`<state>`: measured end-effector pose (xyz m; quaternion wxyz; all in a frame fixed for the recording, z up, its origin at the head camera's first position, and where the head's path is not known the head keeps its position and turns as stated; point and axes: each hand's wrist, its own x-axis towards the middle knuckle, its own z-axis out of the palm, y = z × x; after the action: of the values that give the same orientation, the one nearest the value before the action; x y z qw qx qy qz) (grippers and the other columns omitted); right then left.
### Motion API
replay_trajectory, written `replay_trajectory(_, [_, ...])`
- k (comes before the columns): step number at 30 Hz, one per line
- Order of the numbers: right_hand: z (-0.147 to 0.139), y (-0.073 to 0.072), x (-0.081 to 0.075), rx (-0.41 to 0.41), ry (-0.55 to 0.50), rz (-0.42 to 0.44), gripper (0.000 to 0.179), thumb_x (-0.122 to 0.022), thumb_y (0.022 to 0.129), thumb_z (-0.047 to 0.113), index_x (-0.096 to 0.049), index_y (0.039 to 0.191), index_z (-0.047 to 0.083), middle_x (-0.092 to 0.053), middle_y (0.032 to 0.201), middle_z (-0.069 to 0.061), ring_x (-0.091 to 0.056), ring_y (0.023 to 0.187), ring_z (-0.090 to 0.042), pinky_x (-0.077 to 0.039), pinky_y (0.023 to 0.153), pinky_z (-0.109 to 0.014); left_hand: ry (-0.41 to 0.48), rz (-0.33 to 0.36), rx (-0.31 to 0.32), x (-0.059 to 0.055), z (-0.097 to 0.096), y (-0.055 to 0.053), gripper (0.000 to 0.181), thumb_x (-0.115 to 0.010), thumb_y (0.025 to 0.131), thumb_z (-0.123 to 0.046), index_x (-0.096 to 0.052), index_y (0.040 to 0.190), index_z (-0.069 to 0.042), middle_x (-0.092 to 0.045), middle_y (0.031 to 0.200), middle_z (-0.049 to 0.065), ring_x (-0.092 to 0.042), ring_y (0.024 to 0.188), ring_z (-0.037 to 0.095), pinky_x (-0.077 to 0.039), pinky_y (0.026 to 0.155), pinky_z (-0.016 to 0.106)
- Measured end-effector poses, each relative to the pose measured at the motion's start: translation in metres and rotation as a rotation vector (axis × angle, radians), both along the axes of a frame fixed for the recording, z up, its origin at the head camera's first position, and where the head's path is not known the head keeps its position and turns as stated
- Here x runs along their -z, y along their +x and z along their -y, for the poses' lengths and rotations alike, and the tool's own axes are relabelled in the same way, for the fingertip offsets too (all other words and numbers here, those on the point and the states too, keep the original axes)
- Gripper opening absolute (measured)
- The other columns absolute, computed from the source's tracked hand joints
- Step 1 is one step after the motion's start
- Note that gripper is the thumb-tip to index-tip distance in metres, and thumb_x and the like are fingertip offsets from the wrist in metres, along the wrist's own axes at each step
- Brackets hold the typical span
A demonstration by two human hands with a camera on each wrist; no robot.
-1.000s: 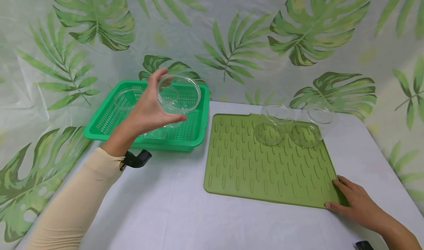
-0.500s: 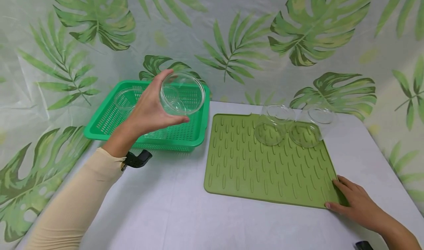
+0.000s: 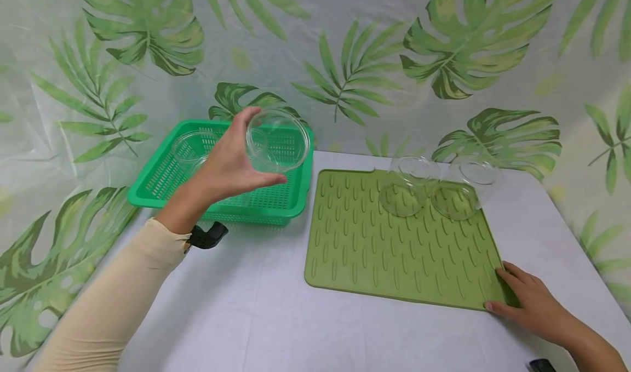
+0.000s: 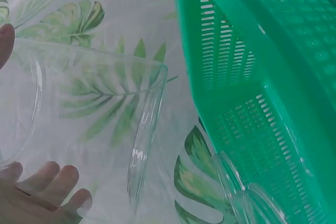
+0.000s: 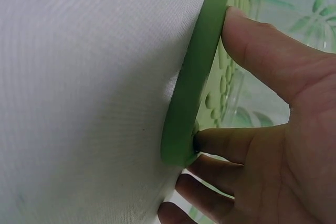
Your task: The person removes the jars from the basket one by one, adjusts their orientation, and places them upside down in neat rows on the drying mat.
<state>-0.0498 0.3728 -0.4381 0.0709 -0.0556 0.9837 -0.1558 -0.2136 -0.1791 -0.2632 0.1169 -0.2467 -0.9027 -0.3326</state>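
Observation:
My left hand (image 3: 231,158) holds a clear drinking glass (image 3: 278,142), thumb and fingers spread around its side. The glass is tilted and overlaps the green basket (image 3: 256,214) in the head view. In the left wrist view the same glass (image 4: 105,103) fills the left half, with fingertips (image 4: 65,179) along its wall. At least one more clear glass (image 3: 189,142) lies in the basket, partly behind my hand. My right hand (image 3: 532,303) rests on the near right corner of the olive green mat (image 3: 374,251), thumb at the front edge, fingers along the right edge.
Two clear glasses stand side by side toward the back right of the mat, a left one (image 3: 403,188) and a right one (image 3: 458,191). A white cloth (image 3: 266,306) covers the table. A leaf-patterned curtain (image 3: 345,49) rises right behind it.
My left hand has moved slightly to the right with the glass, whose tilt has changed a little. The right hand, mat and other glasses have stayed put.

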Motion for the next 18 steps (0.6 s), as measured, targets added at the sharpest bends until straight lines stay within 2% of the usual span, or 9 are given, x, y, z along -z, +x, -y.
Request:
replay_trajectory(5, [0.000,0.000,0.000,-0.001,-0.005,0.000,0.084,-0.074,0.088,0.035,-0.038,0.138,-0.021,-0.030,0.144,-0.043,-0.029,0.124,-0.063,-0.031,0.094,-0.070,-0.046,-0.040,0.039,-0.002,-0.006,0.003,0.115,-0.093,0.064,-0.037,-0.028,0.153,-0.008,-0.043,0.152,0.011,-0.042,0.140,0.030,-0.039,0.112,0.051])
replay_trajectory(14, [0.000,0.000,-0.001,0.005,-0.008,-0.002,0.084,-0.073,0.088,0.035,-0.037,0.138,-0.022,-0.030,0.144,-0.043,-0.029,0.125,-0.064,-0.030,0.095,-0.070,-0.203,-0.170,0.170,-0.005,-0.029,0.014,0.118,-0.090,0.063,-0.051,-0.031,0.153,-0.005,-0.041,0.155,0.011,-0.039,0.144,0.030,-0.035,0.117,0.050])
replay_trajectory(18, [0.001,0.001,-0.001,0.004,-0.013,-0.002,0.084,-0.073,0.087,0.035,-0.037,0.138,-0.022,-0.030,0.144,-0.043,-0.029,0.125,-0.064,-0.030,0.095,-0.070,-0.235,-0.176,0.193,-0.006,-0.046,0.021,0.116,-0.087,0.065,-0.057,-0.031,0.153,-0.006,-0.043,0.154,0.011,-0.041,0.143,0.030,-0.036,0.116,0.050])
